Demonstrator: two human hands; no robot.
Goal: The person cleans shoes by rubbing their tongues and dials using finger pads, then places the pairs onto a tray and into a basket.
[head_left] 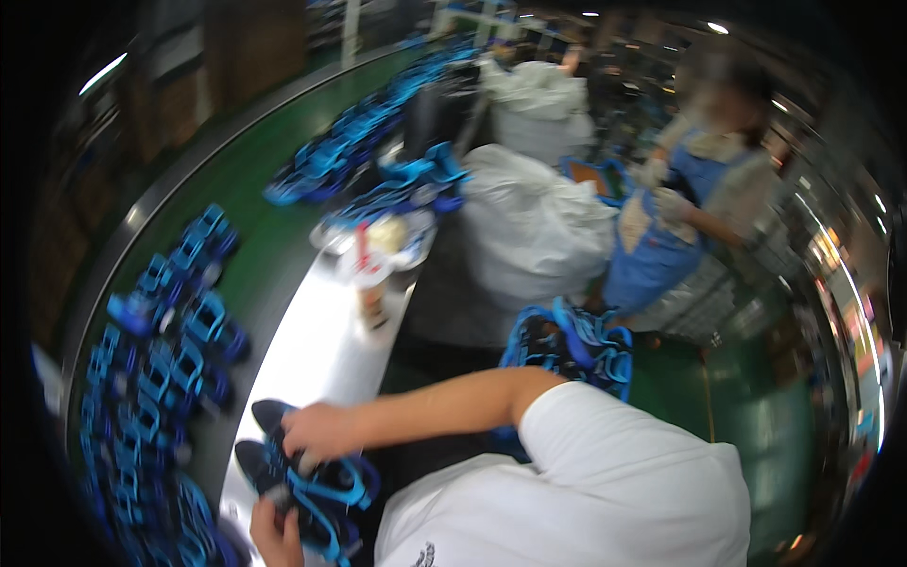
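A pair of black sandals with bright blue straps point(323, 487) lies side by side at the near end of a shiny white ledge point(307, 350), dark toes pointing left. My right hand point(323, 431) reaches across from the right and is closed on the farther sandal near its toe. Lower down, my left hand point(272, 534) has curled fingers and grips the edge of the nearer sandal, beside a small greyish patch. Motion blur hides the fingertips and exactly what they press on.
A green conveyor belt point(255, 208) curves past on the left, carrying rows of blue sandals point(156, 378). On the ledge stands a drink cup point(371, 283). White sacks point(534, 227) and a basket of sandals point(572, 350) lie beyond. A person in a blue apron point(652, 250) stands right.
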